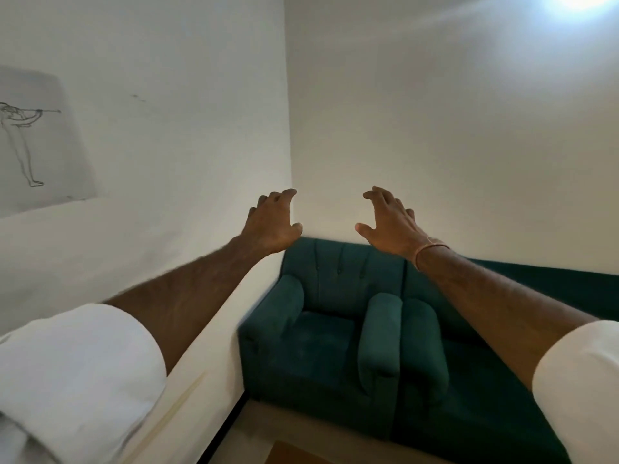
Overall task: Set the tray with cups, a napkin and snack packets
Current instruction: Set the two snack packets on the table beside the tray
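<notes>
White corner, green armchair [331, 333] below — no tray/cups in view; left hand [273, 222] & right hand [390, 226] spread, empty, level — neither nearer.

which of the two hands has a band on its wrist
The right hand: a thin orange band circles its wrist. The left hand has a bare wrist. Both are open and hold nothing.
</notes>
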The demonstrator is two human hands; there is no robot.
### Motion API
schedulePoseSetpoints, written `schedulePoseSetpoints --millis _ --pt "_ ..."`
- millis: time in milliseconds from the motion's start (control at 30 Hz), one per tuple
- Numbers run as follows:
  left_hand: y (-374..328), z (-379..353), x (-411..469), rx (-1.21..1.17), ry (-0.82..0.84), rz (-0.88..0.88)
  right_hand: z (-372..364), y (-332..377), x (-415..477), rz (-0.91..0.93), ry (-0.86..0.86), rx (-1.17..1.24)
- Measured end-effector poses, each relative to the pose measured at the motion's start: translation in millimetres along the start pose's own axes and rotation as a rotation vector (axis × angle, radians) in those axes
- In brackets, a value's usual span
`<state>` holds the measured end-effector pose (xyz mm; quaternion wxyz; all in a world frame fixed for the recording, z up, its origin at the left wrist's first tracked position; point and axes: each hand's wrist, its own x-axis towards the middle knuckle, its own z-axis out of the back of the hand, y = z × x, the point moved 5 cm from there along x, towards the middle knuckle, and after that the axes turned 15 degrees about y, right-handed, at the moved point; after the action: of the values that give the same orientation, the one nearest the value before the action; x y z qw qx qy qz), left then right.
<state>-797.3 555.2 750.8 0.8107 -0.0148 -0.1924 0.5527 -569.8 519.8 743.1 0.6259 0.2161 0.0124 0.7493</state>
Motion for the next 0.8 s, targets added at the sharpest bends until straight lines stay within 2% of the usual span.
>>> schedulePoseSetpoints --millis 367,600,800 --pt "-113 -61 4 -0.053 0.140 -0.167 32 -92 -95 -0.184 -0.029 -0.016" --pt "-207 -152 -20 -0.093 0.279 -0.321 17 -186 -185 -0.386 0.017 -0.020" --pt "-308 -257 -48 -0.062 0.417 -0.409 -3 -299 -284 -0.549 0.051 -0.014"
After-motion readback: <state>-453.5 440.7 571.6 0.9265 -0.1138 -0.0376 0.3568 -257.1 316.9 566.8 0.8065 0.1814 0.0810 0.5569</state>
